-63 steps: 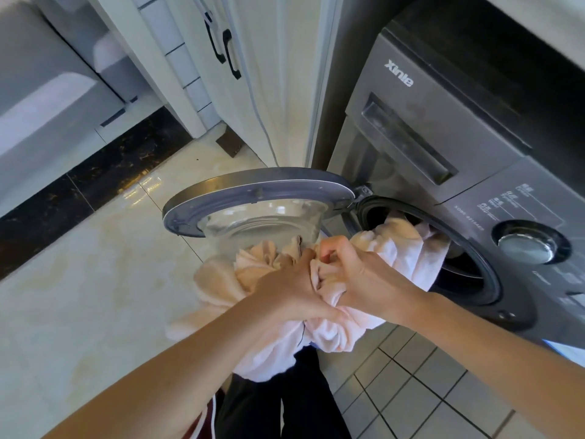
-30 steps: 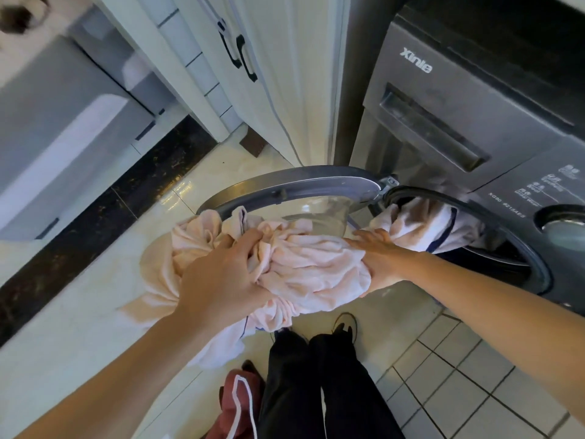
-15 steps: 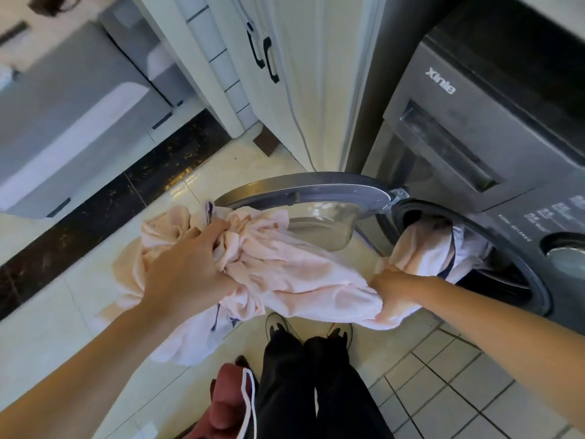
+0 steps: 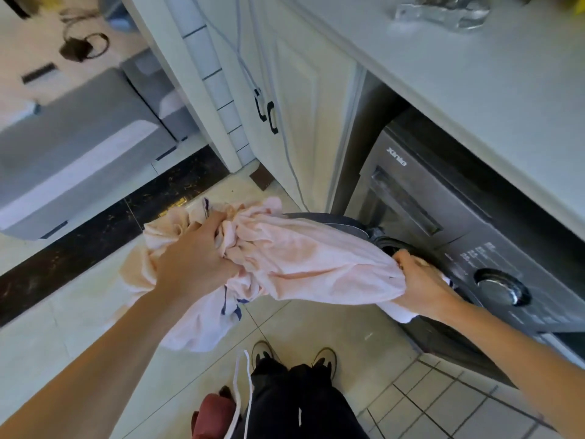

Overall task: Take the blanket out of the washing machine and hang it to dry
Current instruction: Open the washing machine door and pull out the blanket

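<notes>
Head view looks down on a pale tiled floor [image 4: 63, 343] crossed by a dark marble strip. A white counter [image 4: 474, 90] fills the upper right, and under its front edge stands a dark grey washing machine [image 4: 443, 223]. A grey upholstered seat [image 4: 79, 147] sits at the left, beyond the strip. White cabinet doors [image 4: 304, 106] stand just left of the machine, below the counter's left end.

The blanket [image 4: 300, 258], pale pink with white and dark blue parts, is off the floor and stretched between both hands in front of the machine. Its bunched left end hangs in loose folds, and its right end reaches the rim of the drum opening. Whether any of it lies inside the drum cannot be told.

The person's black trousers [image 4: 300, 400] and two shoes show at the bottom, with a red cloth [image 4: 215, 413] beside them. The machine's round door [image 4: 332, 221] is swung open, mostly hidden under the blanket.

The left hand [image 4: 193, 258] clutches a gathered wad of the blanket, fingers dug into the folds. The right hand [image 4: 421, 286] grasps the other end at the drum opening, with a white corner hanging beneath it. A round silver dial [image 4: 501, 288] sits on the machine's front, just right of that hand. Two black handles [image 4: 267, 115] meet on the cabinet doors. A clear object [image 4: 443, 9], too blurred to name, rests near the counter's back edge.
</notes>
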{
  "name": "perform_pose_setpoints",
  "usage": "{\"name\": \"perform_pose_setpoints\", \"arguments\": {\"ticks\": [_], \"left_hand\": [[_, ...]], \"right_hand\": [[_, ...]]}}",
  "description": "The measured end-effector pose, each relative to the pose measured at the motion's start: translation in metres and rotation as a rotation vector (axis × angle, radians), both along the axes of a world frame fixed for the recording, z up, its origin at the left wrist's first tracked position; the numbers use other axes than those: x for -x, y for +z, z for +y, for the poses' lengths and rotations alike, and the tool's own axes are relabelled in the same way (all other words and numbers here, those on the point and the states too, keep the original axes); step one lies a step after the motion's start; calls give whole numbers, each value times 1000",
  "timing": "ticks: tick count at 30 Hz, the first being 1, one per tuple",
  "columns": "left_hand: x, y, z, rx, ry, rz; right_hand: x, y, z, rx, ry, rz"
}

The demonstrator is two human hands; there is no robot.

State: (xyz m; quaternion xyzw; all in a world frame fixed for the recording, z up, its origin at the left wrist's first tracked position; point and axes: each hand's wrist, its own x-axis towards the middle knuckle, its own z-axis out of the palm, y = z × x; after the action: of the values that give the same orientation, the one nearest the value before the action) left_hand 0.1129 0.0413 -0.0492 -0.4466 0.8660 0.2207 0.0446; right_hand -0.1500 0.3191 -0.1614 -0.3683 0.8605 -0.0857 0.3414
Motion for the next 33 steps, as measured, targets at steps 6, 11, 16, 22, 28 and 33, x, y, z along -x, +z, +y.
{"name": "perform_pose_setpoints", "arguments": {"ticks": [6, 11, 16, 22, 28, 33], "left_hand": [[11, 13, 0, -112, 32, 116], [17, 18, -14, -152, -12, 95], [16, 28, -48, -131, -86, 110], [10, 38, -97, -67, -273, 3], [-1, 45, -146, -48, -416, -119], [-10, 54, -174, -19, -479, -139]], "right_hand": [[8, 50, 11, 142, -202, -3], [-6, 78, 3, 264, -278, 67], [-30, 105, -22, 382, -344, 155], [-80, 138, -57, 576, -524, 115], [-123, 151, -87, 487, -320, 436], [-145, 168, -110, 442, -426, 388]]}}
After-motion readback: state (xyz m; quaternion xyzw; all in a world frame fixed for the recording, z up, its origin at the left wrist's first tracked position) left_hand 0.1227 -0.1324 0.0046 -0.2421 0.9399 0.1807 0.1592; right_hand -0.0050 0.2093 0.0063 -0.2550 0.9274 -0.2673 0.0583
